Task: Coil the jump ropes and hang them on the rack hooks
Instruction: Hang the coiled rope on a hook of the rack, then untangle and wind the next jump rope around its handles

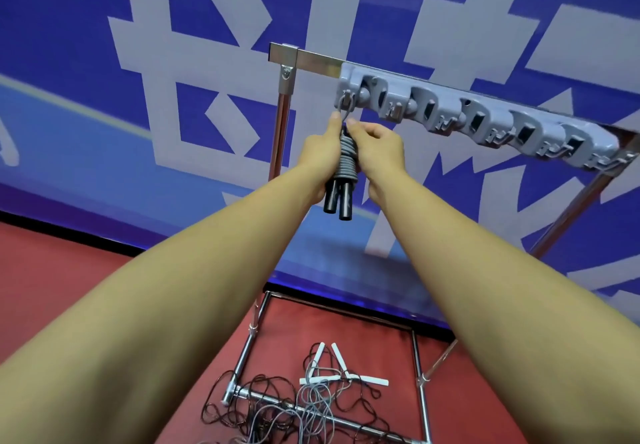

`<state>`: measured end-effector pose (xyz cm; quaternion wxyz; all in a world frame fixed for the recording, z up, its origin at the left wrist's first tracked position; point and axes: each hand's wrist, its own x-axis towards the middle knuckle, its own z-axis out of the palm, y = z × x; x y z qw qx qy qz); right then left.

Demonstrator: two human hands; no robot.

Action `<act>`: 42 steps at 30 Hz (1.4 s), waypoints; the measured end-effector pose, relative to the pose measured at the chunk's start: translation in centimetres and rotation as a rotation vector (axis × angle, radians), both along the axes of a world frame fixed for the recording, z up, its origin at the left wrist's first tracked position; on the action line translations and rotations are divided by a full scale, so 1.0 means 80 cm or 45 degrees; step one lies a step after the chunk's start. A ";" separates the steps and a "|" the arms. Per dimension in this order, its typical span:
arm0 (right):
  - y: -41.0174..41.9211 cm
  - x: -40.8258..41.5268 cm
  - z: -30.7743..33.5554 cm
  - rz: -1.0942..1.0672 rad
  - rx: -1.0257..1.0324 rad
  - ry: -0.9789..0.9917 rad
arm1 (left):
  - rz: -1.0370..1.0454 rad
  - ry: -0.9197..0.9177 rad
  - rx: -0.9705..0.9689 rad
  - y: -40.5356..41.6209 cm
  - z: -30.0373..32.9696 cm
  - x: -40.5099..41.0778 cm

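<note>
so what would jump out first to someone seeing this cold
Two bare arms reach up at centre, where the left hand and right hand hold a coiled grey jump rope with black handles, its loop at the leftmost hook of the grey rack. Below, uncoiled ropes lie tangled on the red floor.

Both bare arms stretch up and forward — the left hand (320, 153) curls round the coiled rope (344, 161) just under the rack's end hook (347, 102), the right hand (379, 147) pinching its loop beside it.

blue banner (86, 45) with pale lettering, red floor (52, 270)
</note>
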<state>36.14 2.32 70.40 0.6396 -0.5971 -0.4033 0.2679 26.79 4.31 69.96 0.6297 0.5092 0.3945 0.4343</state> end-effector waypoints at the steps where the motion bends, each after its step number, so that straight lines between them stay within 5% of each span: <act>1: -0.004 0.001 -0.005 0.000 0.006 -0.026 | -0.024 -0.025 -0.015 -0.001 -0.005 -0.002; 6: -0.043 0.009 -0.052 -0.088 -0.077 -0.227 | -0.041 0.035 -0.018 -0.014 -0.050 -0.023; 12: -0.125 0.019 -0.207 0.065 -0.425 -0.481 | -0.097 0.415 -0.164 -0.062 -0.206 -0.054; 28: -0.359 -0.003 -0.675 0.256 -1.346 -0.069 | -0.266 0.755 -0.868 -0.279 -0.681 -0.074; 35: -0.392 0.016 -0.788 0.184 -1.529 -0.022 | -0.227 0.977 -0.936 -0.305 -0.896 -0.068; 42: -0.411 0.035 -0.858 0.128 -1.595 -0.030 | -0.252 1.233 -0.873 -0.326 -0.903 -0.026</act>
